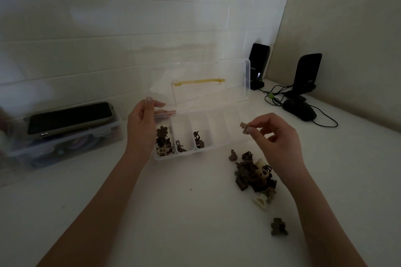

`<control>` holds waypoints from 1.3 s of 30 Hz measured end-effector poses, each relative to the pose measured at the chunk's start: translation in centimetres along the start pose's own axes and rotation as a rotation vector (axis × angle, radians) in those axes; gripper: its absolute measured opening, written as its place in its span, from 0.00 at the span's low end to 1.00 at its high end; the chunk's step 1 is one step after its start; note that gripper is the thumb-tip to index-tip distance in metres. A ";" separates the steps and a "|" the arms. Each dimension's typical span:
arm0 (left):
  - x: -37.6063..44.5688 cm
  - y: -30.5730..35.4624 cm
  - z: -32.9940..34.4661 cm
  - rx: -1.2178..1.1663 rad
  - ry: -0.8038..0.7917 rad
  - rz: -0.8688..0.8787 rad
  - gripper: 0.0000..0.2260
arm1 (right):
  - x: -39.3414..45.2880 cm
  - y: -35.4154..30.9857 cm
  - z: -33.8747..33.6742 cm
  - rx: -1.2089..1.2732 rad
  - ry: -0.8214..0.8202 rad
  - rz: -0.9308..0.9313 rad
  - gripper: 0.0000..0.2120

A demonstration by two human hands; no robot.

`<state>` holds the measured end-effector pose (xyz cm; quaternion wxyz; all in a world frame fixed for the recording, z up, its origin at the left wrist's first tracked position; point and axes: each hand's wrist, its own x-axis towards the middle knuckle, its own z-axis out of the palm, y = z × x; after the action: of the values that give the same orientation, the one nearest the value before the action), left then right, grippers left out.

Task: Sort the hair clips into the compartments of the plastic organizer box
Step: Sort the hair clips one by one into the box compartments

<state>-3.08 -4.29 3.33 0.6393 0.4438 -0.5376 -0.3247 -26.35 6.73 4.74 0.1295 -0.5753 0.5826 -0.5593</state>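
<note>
Nearest us, our two forearms reach over the white tabletop (184,219), with wide bare surface between them and only a lone green clip (278,226) near the right arm. Our right hand (275,136) pinches a small tan hair clip (244,127) between thumb and forefinger, narrow grip, the clip sticking out to the left of the fingertips and tilted up-left along its length. It hangs above the right end of the plastic organizer box (219,147), over compartments that look empty. Below the hand lies the pile of unsorted clips (252,174), just beside the box's front right corner. Our left hand (142,123) grips the box's left end, thumb on top of the rim. The box's long axis runs left to right, and its clear lid (208,84) stands open at the back. Clips fill the three left compartments (181,136). A wall sits close behind; two black speakers (306,76) and a mouse (300,109) crowd the right rear corner, and a storage case (65,136) lies well apart on the left.
</note>
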 end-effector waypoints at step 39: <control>-0.4 0.1 0.1 0.032 -0.065 0.106 0.14 | -1.2 -3.9 8.7 -0.477 -0.317 -0.489 0.11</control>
<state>-3.27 -3.95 3.31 0.6306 0.4140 -0.5859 -0.2963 -17.01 4.43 4.32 -0.0567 -0.7910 0.5144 -0.3264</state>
